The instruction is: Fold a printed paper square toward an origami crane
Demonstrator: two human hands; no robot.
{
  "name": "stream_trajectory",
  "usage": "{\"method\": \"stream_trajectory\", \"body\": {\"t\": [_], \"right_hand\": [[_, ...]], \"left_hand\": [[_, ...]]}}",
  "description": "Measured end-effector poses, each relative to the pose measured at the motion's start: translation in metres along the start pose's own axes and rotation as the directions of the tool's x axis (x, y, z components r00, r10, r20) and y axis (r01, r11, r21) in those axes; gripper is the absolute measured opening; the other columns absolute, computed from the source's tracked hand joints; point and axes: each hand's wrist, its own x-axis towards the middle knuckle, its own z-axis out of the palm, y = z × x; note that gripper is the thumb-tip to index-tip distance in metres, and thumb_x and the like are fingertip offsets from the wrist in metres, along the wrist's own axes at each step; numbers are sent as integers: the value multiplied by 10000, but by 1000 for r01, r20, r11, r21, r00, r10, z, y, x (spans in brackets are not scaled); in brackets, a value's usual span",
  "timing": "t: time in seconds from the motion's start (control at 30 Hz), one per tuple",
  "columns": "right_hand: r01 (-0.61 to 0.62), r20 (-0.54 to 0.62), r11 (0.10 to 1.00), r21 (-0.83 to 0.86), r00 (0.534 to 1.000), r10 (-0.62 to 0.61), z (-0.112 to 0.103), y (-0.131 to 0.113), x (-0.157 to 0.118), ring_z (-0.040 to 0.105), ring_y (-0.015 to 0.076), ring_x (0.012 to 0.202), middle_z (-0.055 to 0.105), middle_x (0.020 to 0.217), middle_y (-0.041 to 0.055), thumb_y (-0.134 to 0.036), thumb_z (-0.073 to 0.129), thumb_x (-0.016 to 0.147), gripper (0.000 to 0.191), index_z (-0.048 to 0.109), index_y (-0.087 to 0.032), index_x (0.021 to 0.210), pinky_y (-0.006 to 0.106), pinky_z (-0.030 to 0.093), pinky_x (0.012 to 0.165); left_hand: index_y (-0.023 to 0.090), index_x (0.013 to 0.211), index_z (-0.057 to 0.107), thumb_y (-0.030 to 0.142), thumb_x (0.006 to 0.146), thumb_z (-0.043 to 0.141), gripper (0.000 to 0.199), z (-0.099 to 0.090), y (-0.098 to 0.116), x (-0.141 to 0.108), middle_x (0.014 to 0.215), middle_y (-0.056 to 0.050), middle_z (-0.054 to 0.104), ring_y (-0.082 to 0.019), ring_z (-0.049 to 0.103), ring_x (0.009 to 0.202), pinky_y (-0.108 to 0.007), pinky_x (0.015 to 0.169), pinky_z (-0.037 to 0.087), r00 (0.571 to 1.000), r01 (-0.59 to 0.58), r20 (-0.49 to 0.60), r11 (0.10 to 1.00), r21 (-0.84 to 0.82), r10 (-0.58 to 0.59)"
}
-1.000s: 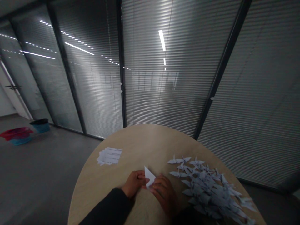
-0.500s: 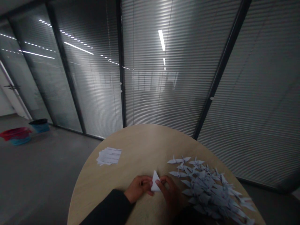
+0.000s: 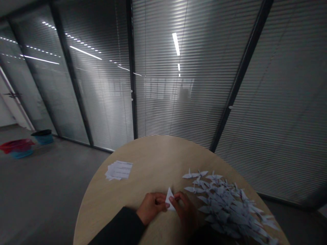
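Between my two hands is a small folded piece of white paper point(image 3: 169, 198), its pointed tip turned away from me. My left hand point(image 3: 152, 206) pinches its left edge, the thumb lying on the lower left corner. From the other side my right hand point(image 3: 184, 208) grips it, with the thumb pressed on its face and the fingers behind. Just right of that hand lies a large heap of folded paper cranes point(image 3: 227, 204). A loose stack of flat white paper sheets point(image 3: 119, 170) with printed lines rests on the left part of the table.
The round wooden table point(image 3: 163, 149) has its far edge close to a glass partition with blinds point(image 3: 173, 112). On the floor at the left stand a bin with a red liner point(image 3: 17, 148) and a bin with a black liner point(image 3: 43, 136).
My left thumb has moved onto the lower left corner of the folded paper. The paper has shifted slightly towards me. Cranes and sheets lie as before.
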Motion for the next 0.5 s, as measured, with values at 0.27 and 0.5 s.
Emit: {"method": "stream_trajectory", "body": {"t": [0.27,0.5], "right_hand": [[-98,94,979,178,992,82,-8,-3,6,663,224,799,689,807,47,-429,605,723,255,637,-219,864,312,518,748],[-147,209,969,201,972,104,-16,-6,9,680,218,790,734,803,46,-444,567,784,224,668,-245,756,296,525,720]], "left_hand": [[121,726,742,361,613,767,266,1,3,-6,600,-27,660,-110,533,495,-235,548,425,997,-8,83,991,132,-3],[129,724,744,273,626,724,175,4,5,-8,550,-5,636,-113,516,487,-229,533,407,999,-16,49,974,225,5]]}}
